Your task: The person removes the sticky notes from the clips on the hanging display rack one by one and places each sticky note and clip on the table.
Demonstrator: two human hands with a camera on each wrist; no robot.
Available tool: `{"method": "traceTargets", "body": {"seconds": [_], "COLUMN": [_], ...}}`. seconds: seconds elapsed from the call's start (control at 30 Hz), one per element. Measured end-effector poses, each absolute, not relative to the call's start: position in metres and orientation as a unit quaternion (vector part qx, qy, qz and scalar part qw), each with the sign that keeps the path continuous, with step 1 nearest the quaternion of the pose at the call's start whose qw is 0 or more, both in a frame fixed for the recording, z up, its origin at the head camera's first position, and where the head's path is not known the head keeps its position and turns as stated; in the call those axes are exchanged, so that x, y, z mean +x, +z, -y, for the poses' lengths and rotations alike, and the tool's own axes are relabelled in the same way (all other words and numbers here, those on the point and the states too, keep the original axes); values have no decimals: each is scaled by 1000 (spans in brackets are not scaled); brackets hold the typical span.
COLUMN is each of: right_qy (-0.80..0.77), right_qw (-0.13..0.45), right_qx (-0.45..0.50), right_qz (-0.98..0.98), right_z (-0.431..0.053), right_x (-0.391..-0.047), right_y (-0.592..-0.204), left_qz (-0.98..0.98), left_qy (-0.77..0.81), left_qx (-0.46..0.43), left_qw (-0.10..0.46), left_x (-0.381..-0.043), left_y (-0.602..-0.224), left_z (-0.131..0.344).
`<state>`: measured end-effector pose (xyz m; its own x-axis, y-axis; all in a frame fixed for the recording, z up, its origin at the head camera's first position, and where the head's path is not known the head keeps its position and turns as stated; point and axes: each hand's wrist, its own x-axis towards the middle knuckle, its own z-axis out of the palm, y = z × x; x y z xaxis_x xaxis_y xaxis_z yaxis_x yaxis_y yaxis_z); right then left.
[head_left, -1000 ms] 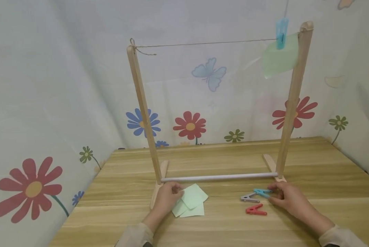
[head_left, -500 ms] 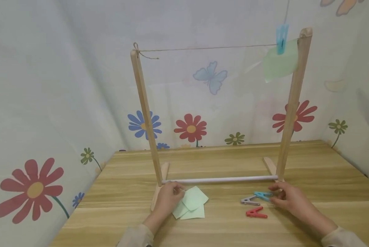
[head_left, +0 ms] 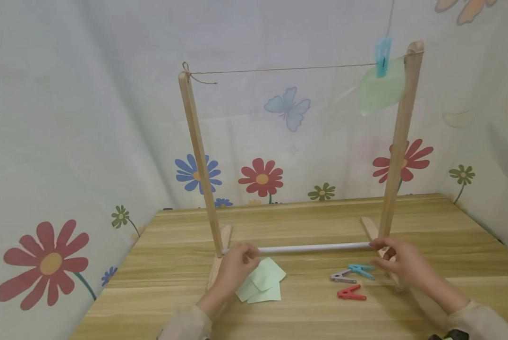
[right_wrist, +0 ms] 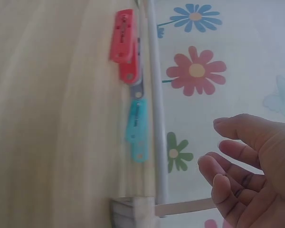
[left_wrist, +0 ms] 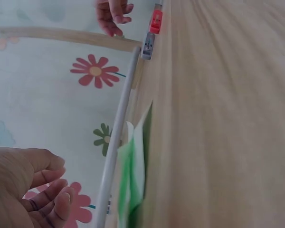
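Note:
My left hand (head_left: 236, 267) hovers beside several pale green paper squares (head_left: 267, 278) that overlap on the table. Its fingers bend loosely and hold nothing, as the left wrist view shows. On the other side, my right hand (head_left: 404, 262) is raised over the right foot of the wooden stand, also with bent fingers and nothing in them. Close to it lie a blue clothespin (head_left: 361, 270), a grey clothespin (head_left: 342, 276) touching or nearly touching it, and a red clothespin (head_left: 351, 293). Up on the string (head_left: 279, 70), a blue clothespin (head_left: 382, 57) holds one green paper sheet (head_left: 379, 92).
Two wooden posts, left post (head_left: 200, 160) and right post (head_left: 396, 146), carry the string. A white rod (head_left: 313, 248) joins them low down, just behind the papers and clothespins. The wooden table (head_left: 305, 316) ends at a flower-printed curtain (head_left: 322, 137).
My right hand has lifted away from the blue clothespin on the table. My left hand has risen slightly and shifted right, over the papers' edge. Papers and clothespins stay where they were.

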<state>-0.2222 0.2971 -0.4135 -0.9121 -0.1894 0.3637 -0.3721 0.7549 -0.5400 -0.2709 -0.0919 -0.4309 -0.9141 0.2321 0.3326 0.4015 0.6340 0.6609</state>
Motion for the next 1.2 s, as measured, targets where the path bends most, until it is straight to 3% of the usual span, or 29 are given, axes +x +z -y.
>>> {"method": "traceTargets", "body": {"seconds": [0.63,1.03,1.2], "right_qy": [296,245,243], "right_qw": [168,202,203], "right_qx": [177,193,192], "right_qz": [924,928,929], "right_z": [-293,-289,-291], "right_x": [-225,-227,-225], "right_y": [-344,-294,-272], "left_qz": [887,864,857], "left_qy": [-385,-442,-443], "left_qx": [-226,-231,-252], "left_qw": [117,65,75], "left_x": [-269,-272,-281], "left_y": [-360,-313,-293], "left_z": [77,66,54]}}
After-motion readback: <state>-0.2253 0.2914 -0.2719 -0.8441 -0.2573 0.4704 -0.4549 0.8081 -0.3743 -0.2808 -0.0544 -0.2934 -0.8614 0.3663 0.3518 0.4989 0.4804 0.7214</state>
